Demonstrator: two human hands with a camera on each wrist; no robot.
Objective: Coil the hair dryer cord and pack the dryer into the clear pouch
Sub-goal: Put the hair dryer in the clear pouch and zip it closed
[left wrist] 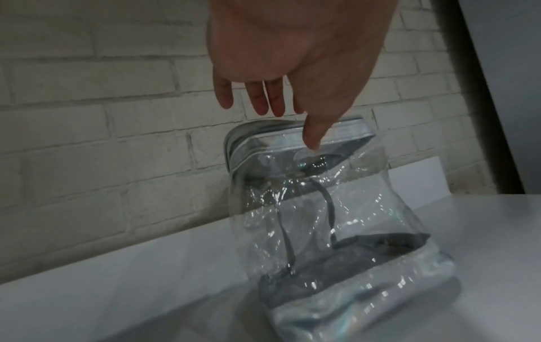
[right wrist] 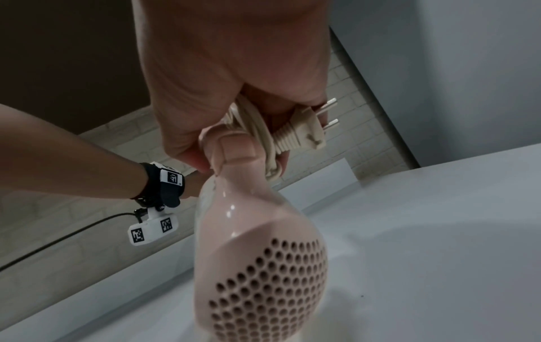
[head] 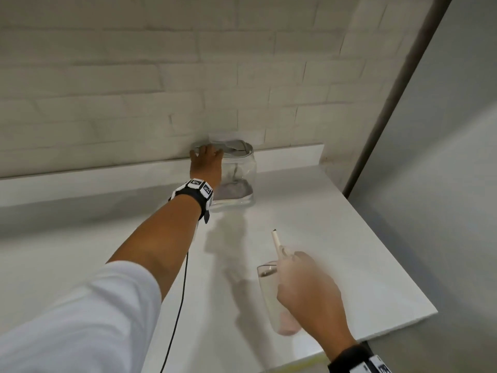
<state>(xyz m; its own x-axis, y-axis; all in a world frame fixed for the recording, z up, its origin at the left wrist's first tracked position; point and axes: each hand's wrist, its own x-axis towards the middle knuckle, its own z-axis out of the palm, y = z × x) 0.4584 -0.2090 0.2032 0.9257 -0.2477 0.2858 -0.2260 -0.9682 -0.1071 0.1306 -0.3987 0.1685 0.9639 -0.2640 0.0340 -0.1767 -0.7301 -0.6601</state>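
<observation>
Nearest the viewer, the right hand (head: 306, 289) hovers above a white tabletop (head: 349, 238), its fingers and thumb curled tightly around the handle of a pale pink hair dryer (right wrist: 257, 266). The dryer hangs body-down from that grip, with its rear grille of small round holes facing the wrist camera. The same hand also holds the cream cord (right wrist: 257, 129), which is gathered into loops against the handle, and the plug (right wrist: 304, 134) sticks out beside the fingers with its two metal pins pointing away. Farther back, the left arm reaches forward in a white sleeve (head: 80, 319), with a black band and a small white marker block on the wrist and a thin black cable trailing from it. The left hand (head: 205, 164) is open, its fingers straight and slightly spread, at the top of a clear pouch (left wrist: 331, 219); the thumb tip touches the pouch near its grey zipper rim. The pouch stands upright and crumpled at the back of the tabletop, against a white brick wall (head: 134, 76). Something dark grey lies in its bottom, too blurred to identify.
</observation>
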